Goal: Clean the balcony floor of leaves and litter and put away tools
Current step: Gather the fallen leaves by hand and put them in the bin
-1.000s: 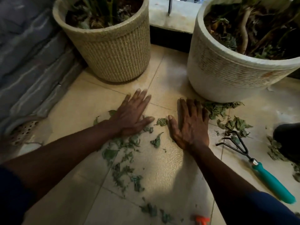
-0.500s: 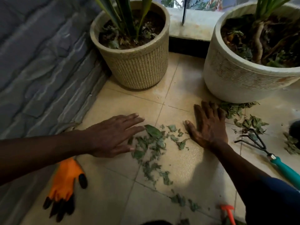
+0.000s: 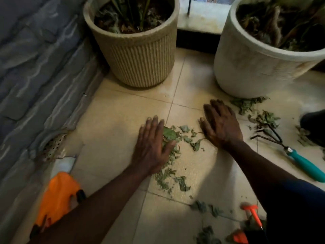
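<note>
Tan tiles cover the balcony floor (image 3: 123, 111). A big white pot (image 3: 246, 71) stands at the far right. A ribbed tan pot (image 3: 140, 64) stands at the far left. Both have plants in them. The left hand (image 3: 151, 147) lies flat on the floor, its grip wide with straight fingers. The right hand (image 3: 221, 124) is flat too, grip wide, holding nothing. An orange glove (image 3: 58, 196) lies by the grey wall on the left. A rake (image 3: 288, 152) with a teal handle lies just right of the right hand. A small orange tool (image 3: 253, 211) lies near the bottom edge. Green leaves (image 3: 186, 136) lie between the two hands, touching the left one. More lie by the white pot and the rake.
</note>
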A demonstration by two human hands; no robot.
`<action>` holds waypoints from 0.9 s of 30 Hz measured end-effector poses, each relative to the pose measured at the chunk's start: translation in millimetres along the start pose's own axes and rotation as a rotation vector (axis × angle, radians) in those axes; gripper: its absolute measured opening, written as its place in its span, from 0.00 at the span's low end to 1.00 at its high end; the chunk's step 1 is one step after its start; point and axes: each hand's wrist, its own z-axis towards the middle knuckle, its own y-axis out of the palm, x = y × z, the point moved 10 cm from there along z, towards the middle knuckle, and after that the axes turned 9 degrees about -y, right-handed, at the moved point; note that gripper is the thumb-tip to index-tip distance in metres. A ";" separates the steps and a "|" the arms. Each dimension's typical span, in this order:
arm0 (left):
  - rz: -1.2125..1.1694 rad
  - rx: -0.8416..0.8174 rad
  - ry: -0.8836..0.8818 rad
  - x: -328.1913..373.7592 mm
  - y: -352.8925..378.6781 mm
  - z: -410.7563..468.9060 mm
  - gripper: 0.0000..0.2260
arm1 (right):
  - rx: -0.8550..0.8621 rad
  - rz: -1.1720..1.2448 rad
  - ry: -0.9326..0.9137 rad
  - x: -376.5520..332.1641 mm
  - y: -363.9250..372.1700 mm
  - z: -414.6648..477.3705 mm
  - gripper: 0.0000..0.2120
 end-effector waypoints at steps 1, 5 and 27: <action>-0.046 -0.035 0.030 14.3 3.5 0.4 0.39 | 0.013 -0.002 0.031 -4.4 0.3 -3.2 0.34; -0.208 0.003 0.099 37.2 -11.1 -16.7 0.35 | -0.042 0.159 0.047 -65.6 14.2 -34.4 0.32; 0.023 0.157 -0.007 -38.2 -13.9 -93.4 0.37 | 0.343 0.537 0.332 -160.6 12.4 -97.3 0.33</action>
